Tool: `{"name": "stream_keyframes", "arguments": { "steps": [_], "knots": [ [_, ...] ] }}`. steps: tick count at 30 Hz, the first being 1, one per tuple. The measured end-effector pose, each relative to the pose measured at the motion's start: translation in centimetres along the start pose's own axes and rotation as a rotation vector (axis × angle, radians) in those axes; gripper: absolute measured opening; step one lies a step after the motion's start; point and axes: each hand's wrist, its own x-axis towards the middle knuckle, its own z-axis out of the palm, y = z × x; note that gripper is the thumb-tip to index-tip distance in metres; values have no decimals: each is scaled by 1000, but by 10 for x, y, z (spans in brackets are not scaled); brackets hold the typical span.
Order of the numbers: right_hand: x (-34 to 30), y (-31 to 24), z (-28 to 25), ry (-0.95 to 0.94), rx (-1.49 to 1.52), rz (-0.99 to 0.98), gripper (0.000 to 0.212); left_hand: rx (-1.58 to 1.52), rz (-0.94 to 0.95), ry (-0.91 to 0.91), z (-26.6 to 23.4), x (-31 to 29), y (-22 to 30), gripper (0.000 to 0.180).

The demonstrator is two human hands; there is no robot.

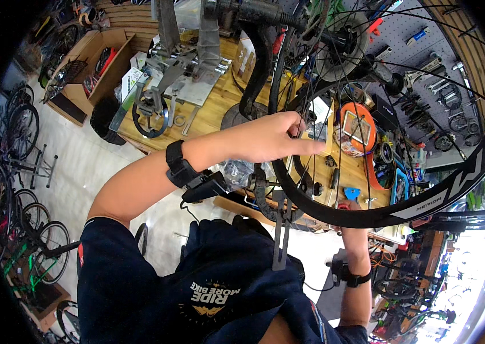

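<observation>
A bicycle wheel with a black rim [363, 217] and thin spokes hangs in a truing stand [260, 63]. Its hub [343, 43] and disc sit near the top of the view. My left hand [271, 137] reaches across to the spokes, its index finger bent and its thumb stretched along them; the fingers look closed on a spoke. Low on the wheel, my right hand [356, 215] is partly hidden behind the rim. It grips a small red tool [343, 206] at the rim, whose exact kind I cannot make out. The stand's slotted metal bar [279, 241] hangs beside the rim.
Beneath the wheel lies a wooden workbench [211, 117] with an orange round tray [358, 129], a blue piece [352, 193] and loose parts. Another metal stand [188, 57] occupies its left. Tools hang on a pegboard [426, 51]. Bicycles [41, 246] stand on the left.
</observation>
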Motion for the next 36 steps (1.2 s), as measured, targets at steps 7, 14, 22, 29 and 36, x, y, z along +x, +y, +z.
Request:
{"name": "stream_keyframes", "arguments": {
  "steps": [7, 14, 22, 29, 36],
  "knots": [
    [48, -58, 5, -161, 190, -81, 22, -22, -71, 16, 7, 4, 14, 50],
    [84, -98, 23, -391, 270, -86, 25, 83, -57, 74, 6, -3, 24, 43],
    [106, -106, 37, -597, 328, -122, 26, 81, -21, 171, 8, -1, 24, 40],
    [115, -99, 36, -676, 269, -99, 23, 44, 36, 161, 9, -2, 19, 39],
    [130, -101, 29, -816, 178, -129, 17, 142, 41, 194, 8, -5, 22, 44]
  ]
}}
